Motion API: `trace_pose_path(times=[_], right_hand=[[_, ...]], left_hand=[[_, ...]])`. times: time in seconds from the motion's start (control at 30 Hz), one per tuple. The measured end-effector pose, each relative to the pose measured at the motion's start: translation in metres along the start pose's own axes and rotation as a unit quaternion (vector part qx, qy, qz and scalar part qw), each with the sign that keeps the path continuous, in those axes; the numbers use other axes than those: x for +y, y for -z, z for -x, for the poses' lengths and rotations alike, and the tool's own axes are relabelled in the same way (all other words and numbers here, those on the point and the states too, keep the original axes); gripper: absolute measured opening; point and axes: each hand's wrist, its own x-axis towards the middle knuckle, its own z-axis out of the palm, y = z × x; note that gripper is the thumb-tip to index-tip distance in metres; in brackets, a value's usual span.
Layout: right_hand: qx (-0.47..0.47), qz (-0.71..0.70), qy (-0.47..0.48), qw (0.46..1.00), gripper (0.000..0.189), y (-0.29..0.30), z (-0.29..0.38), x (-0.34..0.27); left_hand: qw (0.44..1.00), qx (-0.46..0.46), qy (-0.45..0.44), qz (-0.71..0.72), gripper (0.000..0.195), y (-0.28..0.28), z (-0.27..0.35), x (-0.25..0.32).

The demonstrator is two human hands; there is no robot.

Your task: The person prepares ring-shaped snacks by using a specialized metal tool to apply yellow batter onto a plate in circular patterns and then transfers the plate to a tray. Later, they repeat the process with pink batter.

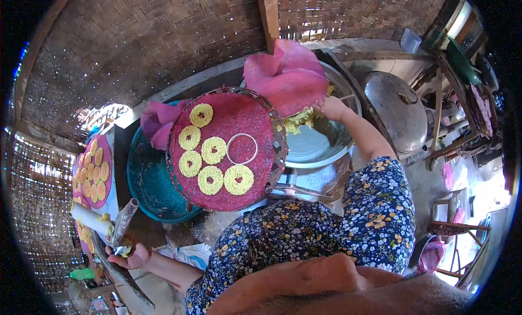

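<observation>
My left hand (129,256), low at the left, has its fingers curled around the metal end of a hand press (124,221), which has a clear tube and a white cylinder (90,218). Yellow dough clings to it. At the upper right, my right hand (330,108) touches yellow dough (299,120) in a large metal basin (340,146); its fingertips are partly hidden. A pink cloth (287,80) partly covers that basin. Between my hands, a round tray lined with red mesh (244,188) bears several yellow dough rings (239,179) and a thin white ring (242,149).
A teal basin (142,184) stands under the tray's left side, with pink cloth (163,119) at its rim. Farther left lie several round yellow pieces (96,174) on pink mesh. A large metal lid (391,111) stands right of the metal basin. A woven bamboo wall (163,42) rises behind.
</observation>
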Motion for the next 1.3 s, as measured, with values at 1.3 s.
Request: trace_pose_path(times=[1.3], right_hand=[[-0.121,-0.296,-0.156,0.935,0.024,0.068,0.018,-0.030]], left_hand=[[0.962,0.124,-0.137,-0.202,0.027,0.004,0.021,0.010]])
